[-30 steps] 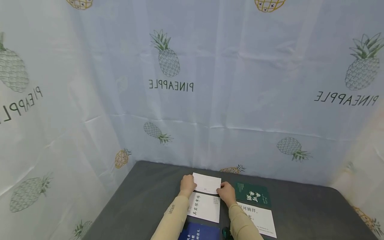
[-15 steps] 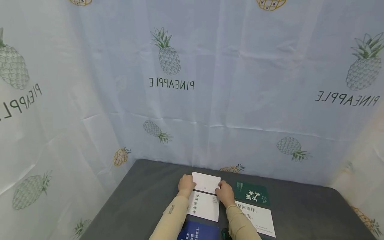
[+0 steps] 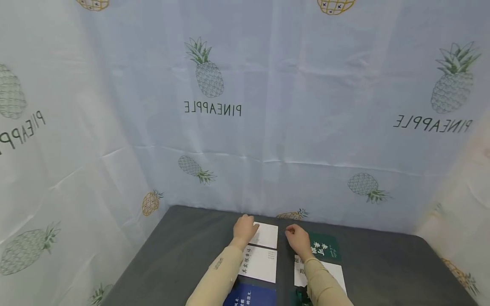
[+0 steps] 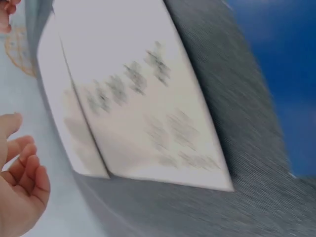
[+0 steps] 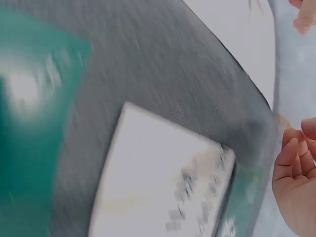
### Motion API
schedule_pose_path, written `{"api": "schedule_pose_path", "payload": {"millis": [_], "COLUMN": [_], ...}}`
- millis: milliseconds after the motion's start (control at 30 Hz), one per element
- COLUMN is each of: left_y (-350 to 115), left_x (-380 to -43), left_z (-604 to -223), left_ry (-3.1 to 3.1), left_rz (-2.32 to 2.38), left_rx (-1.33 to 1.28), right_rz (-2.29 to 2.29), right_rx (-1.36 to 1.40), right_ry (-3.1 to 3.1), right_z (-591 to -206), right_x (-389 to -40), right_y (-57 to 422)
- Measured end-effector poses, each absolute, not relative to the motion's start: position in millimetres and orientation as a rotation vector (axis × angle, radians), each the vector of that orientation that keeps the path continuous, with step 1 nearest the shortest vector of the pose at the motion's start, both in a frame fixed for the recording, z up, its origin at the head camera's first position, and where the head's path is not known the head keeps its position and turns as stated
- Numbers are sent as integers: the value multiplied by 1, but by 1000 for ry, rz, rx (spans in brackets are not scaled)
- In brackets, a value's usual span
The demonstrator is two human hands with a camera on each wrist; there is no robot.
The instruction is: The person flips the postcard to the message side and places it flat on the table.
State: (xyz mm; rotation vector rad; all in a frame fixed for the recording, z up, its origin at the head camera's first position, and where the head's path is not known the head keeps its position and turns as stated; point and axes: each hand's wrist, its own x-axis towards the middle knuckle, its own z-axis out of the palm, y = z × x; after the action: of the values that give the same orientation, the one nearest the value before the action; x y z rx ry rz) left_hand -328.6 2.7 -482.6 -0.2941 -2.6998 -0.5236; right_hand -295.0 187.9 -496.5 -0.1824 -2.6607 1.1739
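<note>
A pale, nearly plain card (image 3: 268, 236) lies at the back of the grey table. Over its left side hovers my left hand (image 3: 245, 230), fingers loosely bent with nothing in them; the left wrist view shows the same hand (image 4: 24, 182). Just in front of that card is a white card with dark handwriting-like characters (image 3: 258, 265). My right hand (image 3: 298, 240) is apart from the cards' right edge, at the left of a green card (image 3: 329, 246); its fingers (image 5: 286, 160) curl loosely and hold nothing.
A blue card (image 3: 249, 295) lies nearest in the left column. In the right column another white printed card (image 3: 334, 272) is partly hidden by my right sleeve, and a green glossy piece (image 5: 34, 148) lies nearer. A pineapple-print curtain (image 3: 260, 127) hangs behind the table.
Both hands have let go of the pale card's side edges. My right hand has moved away to the right, and the left has shifted slightly over the card. The card stays at the back.
</note>
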Motion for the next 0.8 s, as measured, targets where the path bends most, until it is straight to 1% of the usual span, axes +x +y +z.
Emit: {"api": "schedule_pose_path", "payload": {"millis": [167, 267, 333, 500, 600, 800], "left_y": [32, 47, 56, 74, 84, 100], "left_x": [-328, -324, -320, -306, -299, -292], "left_z": [-475, -475, -476, -480, -483, -486], "left_ry": [-2642, -2634, -2638, -2612, -2602, -2677], "left_rz": [-519, -611, -737, -1281, -1483, -1518], "left_rx": [-392, -428, -436, -373, -349, -440], "right_rz": [1123, 1054, 1009, 919, 914, 1034], "right_rx": [-186, -250, -306, -405, -454, -551], "right_ry": [-2675, -2722, -2762, -2839, -2850, -2846], "right_z": [-485, -480, -476, -474, -479, -485], "right_x": [-289, -284, -280, -271, -268, -258], "right_y": [224, 248, 263, 294, 306, 311]}}
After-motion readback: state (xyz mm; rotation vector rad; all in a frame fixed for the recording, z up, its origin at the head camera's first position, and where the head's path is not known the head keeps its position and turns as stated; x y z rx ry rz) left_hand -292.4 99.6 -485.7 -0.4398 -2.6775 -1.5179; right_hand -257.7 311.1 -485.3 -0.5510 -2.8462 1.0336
